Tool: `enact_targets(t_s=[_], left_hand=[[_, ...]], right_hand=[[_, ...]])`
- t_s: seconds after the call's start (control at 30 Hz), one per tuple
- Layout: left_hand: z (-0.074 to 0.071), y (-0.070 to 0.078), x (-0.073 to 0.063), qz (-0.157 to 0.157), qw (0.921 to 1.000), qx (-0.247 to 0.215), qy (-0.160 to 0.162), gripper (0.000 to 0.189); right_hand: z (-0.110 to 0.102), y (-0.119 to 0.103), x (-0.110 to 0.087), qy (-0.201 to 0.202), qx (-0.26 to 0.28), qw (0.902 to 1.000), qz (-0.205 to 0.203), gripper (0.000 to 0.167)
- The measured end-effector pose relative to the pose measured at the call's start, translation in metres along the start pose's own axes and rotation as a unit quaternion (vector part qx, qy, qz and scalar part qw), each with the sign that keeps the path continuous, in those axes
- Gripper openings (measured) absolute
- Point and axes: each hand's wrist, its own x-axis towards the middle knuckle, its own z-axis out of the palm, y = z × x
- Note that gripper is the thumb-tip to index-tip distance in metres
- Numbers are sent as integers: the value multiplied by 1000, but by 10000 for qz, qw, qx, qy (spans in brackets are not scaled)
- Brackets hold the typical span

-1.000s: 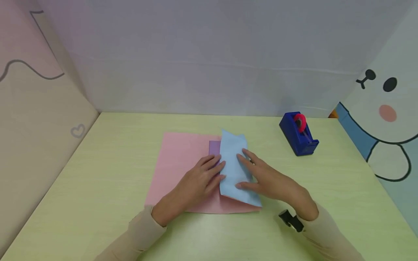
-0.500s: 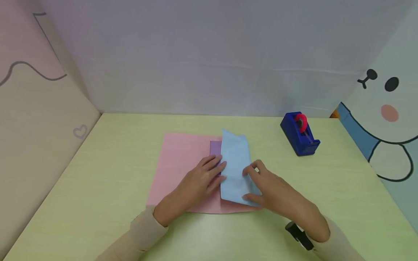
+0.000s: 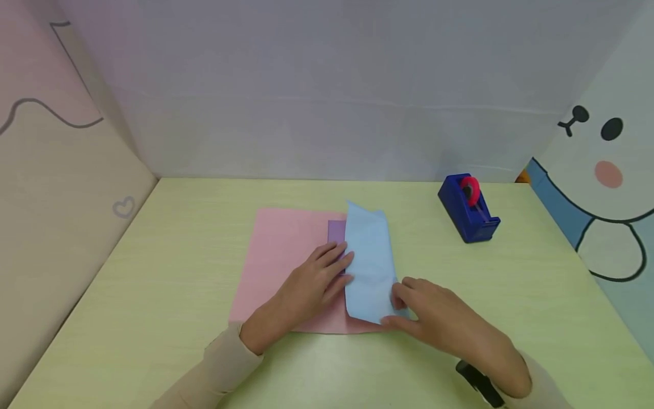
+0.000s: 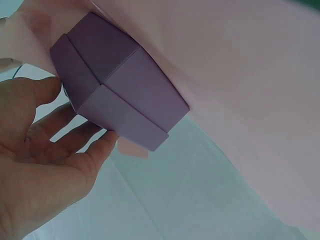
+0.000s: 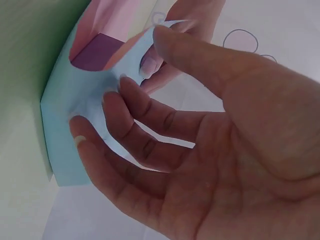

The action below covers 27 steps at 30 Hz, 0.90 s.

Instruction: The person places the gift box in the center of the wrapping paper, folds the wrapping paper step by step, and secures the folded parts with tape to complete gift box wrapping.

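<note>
A sheet of wrapping paper, pink (image 3: 278, 244) on one face and light blue on the other, lies on the table. Its right part is folded up over a purple box, blue face outward. In the left wrist view the box (image 4: 112, 80) shows angled faces with seams. My left hand (image 3: 304, 287) rests with extended fingers on the box at the flap's left edge. My right hand (image 3: 439, 312) has its fingers curled at the near right corner of the blue flap. In the right wrist view, thumb and fingers hold the blue paper (image 5: 67, 130) near its end.
A blue tape dispenser (image 3: 467, 213) with a red-cored roll stands at the back right of the pale table (image 3: 168, 255). A grey-white backdrop (image 3: 327, 113) rises behind, with printed panels on both sides. A black strap piece (image 3: 479, 382) is at the right wrist.
My right hand has slid from the middle of the blue flap toward its near right corner, and its fingers have curled in. The left hand has stayed in place.
</note>
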Motion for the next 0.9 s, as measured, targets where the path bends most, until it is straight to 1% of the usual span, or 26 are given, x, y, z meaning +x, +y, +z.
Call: enact_targets(t_s=[0.13,0.23,0.37,0.43,0.53,0.63,0.7,0.8,0.9], left_hand=[[1,0,0,12,10000,-9,3,42],[2,-1,0,35,10000,-56,22,42],[4,-2,0,75,9999,-62,76,42],[4,-2,0,84,9999,-50,105,42],[4,-2,0,89,9999,-62,131,42],[4,-3,0,107,9998,-39,164,41],[5,-3,0,131,9998,20,167,41],[6,-3,0,171,9997,114,157,42],[6,-3,0,160,9997,138,113,42]], right_hand=[[3,1,-3,-36,-132,9999,-94,31],[7,2,-5,2,-243,9997,-70,31],[12,1,-8,211,-557,9982,21,32],[15,-1,-9,356,-769,9964,-51,31],[20,-3,-9,715,-1109,9908,-285,31],[26,-4,-10,1136,-1401,9824,-484,31],[29,-5,-10,1345,-1606,9763,-550,32],[34,-8,-10,1449,-1849,9707,-511,32],[36,-10,-9,1402,-1936,9703,-377,32]])
